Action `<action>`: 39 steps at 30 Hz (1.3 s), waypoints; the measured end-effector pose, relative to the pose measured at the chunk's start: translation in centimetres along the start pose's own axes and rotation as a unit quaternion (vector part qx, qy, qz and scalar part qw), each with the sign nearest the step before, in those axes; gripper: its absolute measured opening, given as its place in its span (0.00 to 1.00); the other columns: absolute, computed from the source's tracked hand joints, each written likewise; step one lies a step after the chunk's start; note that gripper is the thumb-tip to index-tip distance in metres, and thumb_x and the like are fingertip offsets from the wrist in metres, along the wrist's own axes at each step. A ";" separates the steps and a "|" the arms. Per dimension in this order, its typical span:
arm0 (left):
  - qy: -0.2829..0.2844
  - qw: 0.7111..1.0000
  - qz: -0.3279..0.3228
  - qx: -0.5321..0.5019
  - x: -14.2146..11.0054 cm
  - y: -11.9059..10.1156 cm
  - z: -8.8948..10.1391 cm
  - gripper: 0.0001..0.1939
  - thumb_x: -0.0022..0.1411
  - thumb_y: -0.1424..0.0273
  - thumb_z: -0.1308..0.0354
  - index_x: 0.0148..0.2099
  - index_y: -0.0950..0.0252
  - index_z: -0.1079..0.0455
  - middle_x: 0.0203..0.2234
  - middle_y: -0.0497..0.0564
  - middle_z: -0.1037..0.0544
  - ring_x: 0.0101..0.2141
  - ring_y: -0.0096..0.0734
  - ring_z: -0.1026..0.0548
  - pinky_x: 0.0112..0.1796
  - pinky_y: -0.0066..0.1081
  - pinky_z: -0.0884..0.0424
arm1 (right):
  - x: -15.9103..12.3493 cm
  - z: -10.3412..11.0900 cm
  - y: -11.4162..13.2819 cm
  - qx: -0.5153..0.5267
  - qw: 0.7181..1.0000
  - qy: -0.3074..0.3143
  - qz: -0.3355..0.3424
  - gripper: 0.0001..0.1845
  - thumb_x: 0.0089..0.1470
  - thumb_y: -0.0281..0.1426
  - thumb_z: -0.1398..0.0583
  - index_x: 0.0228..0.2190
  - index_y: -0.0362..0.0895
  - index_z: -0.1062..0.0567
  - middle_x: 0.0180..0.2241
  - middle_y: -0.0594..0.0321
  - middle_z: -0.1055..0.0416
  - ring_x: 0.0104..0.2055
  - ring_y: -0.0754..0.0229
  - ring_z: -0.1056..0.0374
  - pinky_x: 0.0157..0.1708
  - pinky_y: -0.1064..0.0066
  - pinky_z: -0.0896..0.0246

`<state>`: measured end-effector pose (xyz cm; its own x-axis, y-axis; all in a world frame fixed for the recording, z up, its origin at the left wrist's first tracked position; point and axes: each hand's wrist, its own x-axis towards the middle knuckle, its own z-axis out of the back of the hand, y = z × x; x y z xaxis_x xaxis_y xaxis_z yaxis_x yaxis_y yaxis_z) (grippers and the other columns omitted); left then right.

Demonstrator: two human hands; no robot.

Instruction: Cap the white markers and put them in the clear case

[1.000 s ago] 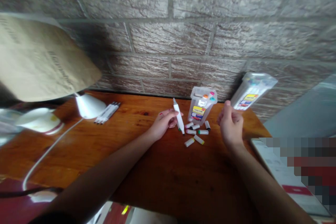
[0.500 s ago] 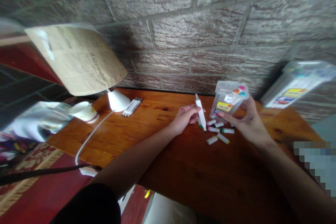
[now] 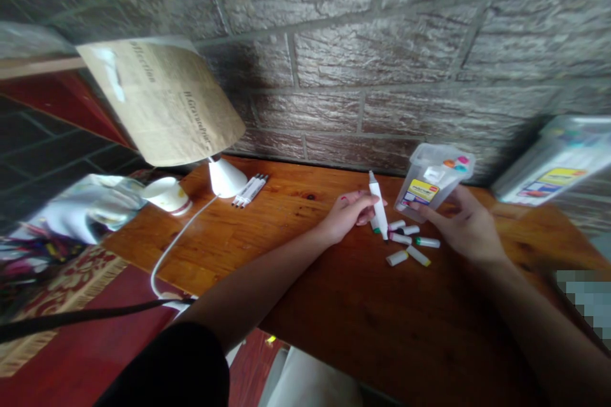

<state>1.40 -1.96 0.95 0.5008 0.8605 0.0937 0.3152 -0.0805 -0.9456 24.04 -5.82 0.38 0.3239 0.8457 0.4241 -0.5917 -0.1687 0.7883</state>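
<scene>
My left hand [image 3: 354,215] is closed around a white marker [image 3: 379,206] with no cap on its upper, pale tip. It points upward over the table, and a green-ended piece shows just behind it. My right hand [image 3: 470,229] grips a clear plastic marker box [image 3: 411,168] by its lower part, thumb on the front near a yellow label. The box leans to the right; orange, pink and blue marker ends show near its top. Between the hands lie several loose caps, among them a green-banded cap [image 3: 428,242] and a yellow-ended cap [image 3: 419,255].
Several white markers [image 3: 250,191] lie in a row beside the white lamp base [image 3: 225,178]. Left of them are a paper cup [image 3: 167,196] and the lamp's white cord [image 3: 169,247]. A larger marker case [image 3: 548,162] stands at the right by the stone wall [image 3: 329,63].
My view has shifted, so the whole scene sits farther right. The box leans slightly more to the right in my right hand. My left hand keeps the marker.
</scene>
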 end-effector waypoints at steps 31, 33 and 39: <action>-0.011 0.999 0.033 0.029 0.2 0.3 0.3 0.18 0.52 0.57 0.33 0.32 0.70 0.22 0.17 0.45 0.31 0.18 0.21 0.39 0.21 0.26 0.49 | 0.8 3.1 -0.4 -0.235 0.970 0.033 -0.045 0.15 0.49 0.40 0.31 0.34 0.42 0.20 0.35 0.53 0.20 0.34 0.52 0.26 0.36 0.62 0.34; -0.012 0.999 0.034 0.030 0.2 0.3 0.2 0.19 0.52 0.56 0.34 0.32 0.70 0.23 0.17 0.45 0.31 0.18 0.21 0.39 0.21 0.27 0.49 | 0.6 2.9 -0.8 -0.251 0.963 0.076 -0.062 0.12 0.49 0.39 0.32 0.33 0.44 0.20 0.34 0.56 0.20 0.34 0.53 0.26 0.35 0.64 0.35; 0.001 0.998 0.038 0.049 0.3 0.5 0.4 0.18 0.53 0.57 0.35 0.33 0.70 0.23 0.18 0.46 0.29 0.18 0.21 0.38 0.21 0.26 0.49 | -0.2 2.4 0.4 -0.242 0.958 0.144 -0.046 0.09 0.54 0.38 0.36 0.30 0.46 0.19 0.31 0.61 0.19 0.31 0.58 0.26 0.29 0.70 0.38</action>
<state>1.38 -1.54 0.42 0.5213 0.8531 0.0212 0.1959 -0.0955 -0.9760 25.54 -7.32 1.66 0.2158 0.9620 0.1674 -0.8661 0.1094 0.4878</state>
